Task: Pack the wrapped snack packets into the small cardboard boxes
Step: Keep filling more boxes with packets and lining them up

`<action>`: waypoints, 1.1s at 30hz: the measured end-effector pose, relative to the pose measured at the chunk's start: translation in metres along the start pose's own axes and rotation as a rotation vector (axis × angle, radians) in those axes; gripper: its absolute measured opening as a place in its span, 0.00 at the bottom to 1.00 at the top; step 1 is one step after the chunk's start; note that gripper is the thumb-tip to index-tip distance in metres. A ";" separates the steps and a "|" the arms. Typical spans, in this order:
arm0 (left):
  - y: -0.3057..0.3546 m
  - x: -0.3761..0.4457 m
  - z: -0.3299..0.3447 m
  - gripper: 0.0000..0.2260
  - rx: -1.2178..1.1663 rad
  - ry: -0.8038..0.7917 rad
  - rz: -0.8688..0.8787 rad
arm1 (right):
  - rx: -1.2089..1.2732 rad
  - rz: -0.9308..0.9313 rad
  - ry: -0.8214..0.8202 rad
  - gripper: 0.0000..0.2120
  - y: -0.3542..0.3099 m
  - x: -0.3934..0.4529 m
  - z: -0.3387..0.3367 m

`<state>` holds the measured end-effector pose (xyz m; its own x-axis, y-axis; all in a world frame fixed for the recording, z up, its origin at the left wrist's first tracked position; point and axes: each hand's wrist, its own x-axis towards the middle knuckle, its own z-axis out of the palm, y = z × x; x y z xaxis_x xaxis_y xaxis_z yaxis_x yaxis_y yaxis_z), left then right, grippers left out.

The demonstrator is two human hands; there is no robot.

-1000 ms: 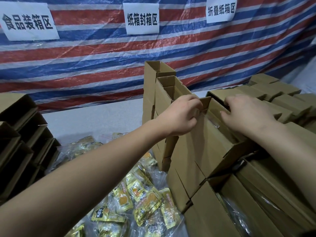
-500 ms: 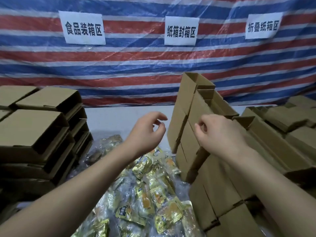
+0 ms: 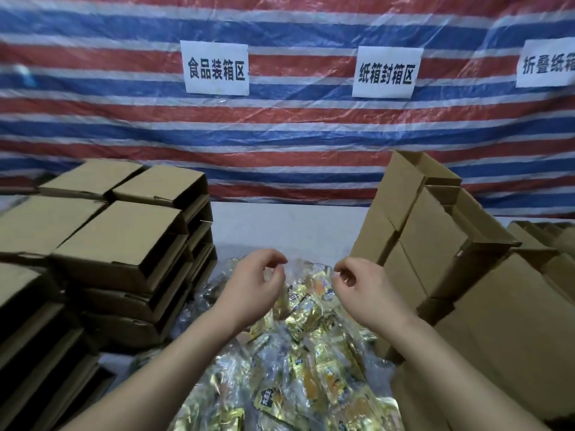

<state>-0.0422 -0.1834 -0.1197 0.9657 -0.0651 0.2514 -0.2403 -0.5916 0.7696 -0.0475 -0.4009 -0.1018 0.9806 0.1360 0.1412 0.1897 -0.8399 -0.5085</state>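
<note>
My left hand (image 3: 252, 283) and right hand (image 3: 362, 287) hovered empty, fingers loosely curled, above the heaped snack packets (image 3: 298, 362), which looked light, crinkly and slippery, best pinched by a sealed edge.

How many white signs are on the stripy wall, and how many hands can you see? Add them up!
White signs: 3 (the picture edge cuts off the right-most one)
Hands: 2, the left hand and the right hand
Total: 5
</note>
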 end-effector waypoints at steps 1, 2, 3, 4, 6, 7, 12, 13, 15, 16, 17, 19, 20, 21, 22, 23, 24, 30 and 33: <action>-0.009 0.000 -0.008 0.09 0.040 0.023 -0.015 | 0.021 -0.018 -0.024 0.10 -0.006 0.003 0.007; -0.018 0.001 -0.017 0.09 0.076 0.044 -0.028 | 0.037 -0.037 -0.043 0.15 -0.012 0.006 0.014; -0.026 0.001 -0.027 0.09 0.121 0.065 -0.035 | 0.049 -0.059 -0.060 0.18 -0.021 0.010 0.022; -0.033 0.002 -0.036 0.09 0.176 0.082 -0.031 | 0.059 -0.082 -0.077 0.20 -0.028 0.013 0.027; -0.047 0.006 -0.057 0.10 0.311 0.122 -0.007 | 0.064 -0.135 -0.106 0.23 -0.044 0.024 0.037; -0.055 0.010 -0.068 0.10 0.393 0.156 0.008 | 0.059 -0.162 -0.120 0.25 -0.053 0.031 0.042; -0.105 0.032 -0.123 0.27 0.802 0.203 -0.201 | 0.037 -0.280 -0.151 0.27 -0.103 0.068 0.069; -0.118 0.036 -0.131 0.32 0.870 0.147 -0.284 | 0.036 -0.296 -0.162 0.27 -0.111 0.074 0.075; -0.142 0.041 -0.143 0.39 0.954 0.040 -0.411 | 0.047 -0.313 -0.191 0.28 -0.126 0.083 0.086; -0.150 0.041 -0.146 0.40 0.971 0.002 -0.451 | 0.050 -0.321 -0.206 0.28 -0.132 0.087 0.091; -0.157 0.042 -0.148 0.40 0.980 -0.027 -0.475 | 0.046 -0.331 -0.218 0.29 -0.137 0.091 0.096; -0.163 0.043 -0.147 0.37 0.997 -0.064 -0.497 | 0.029 -0.348 -0.231 0.29 -0.144 0.098 0.104; -0.163 0.044 -0.145 0.35 1.005 -0.070 -0.503 | 0.024 -0.351 -0.238 0.30 -0.147 0.101 0.107; -0.163 0.045 -0.144 0.35 1.009 -0.072 -0.510 | 0.020 -0.353 -0.250 0.30 -0.150 0.104 0.111; -0.161 0.046 -0.143 0.35 1.012 -0.078 -0.519 | 0.013 -0.356 -0.263 0.30 -0.152 0.106 0.115; -0.158 0.048 -0.142 0.35 1.019 -0.082 -0.517 | 0.002 -0.353 -0.271 0.30 -0.153 0.107 0.116; -0.155 0.048 -0.141 0.35 1.028 -0.082 -0.510 | -0.011 -0.347 -0.279 0.30 -0.154 0.107 0.119; -0.116 0.041 -0.150 0.33 1.111 -0.039 -0.489 | 0.008 -0.362 -0.260 0.30 -0.159 0.112 0.121; -0.083 0.037 -0.161 0.15 1.121 0.048 -0.352 | 0.068 -0.386 -0.138 0.31 -0.165 0.120 0.107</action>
<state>-0.0024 -0.0070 -0.0795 0.9510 0.2593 0.1681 0.2833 -0.9488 -0.1393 0.0446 -0.1898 -0.0923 0.8332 0.5074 0.2199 0.5434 -0.6775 -0.4956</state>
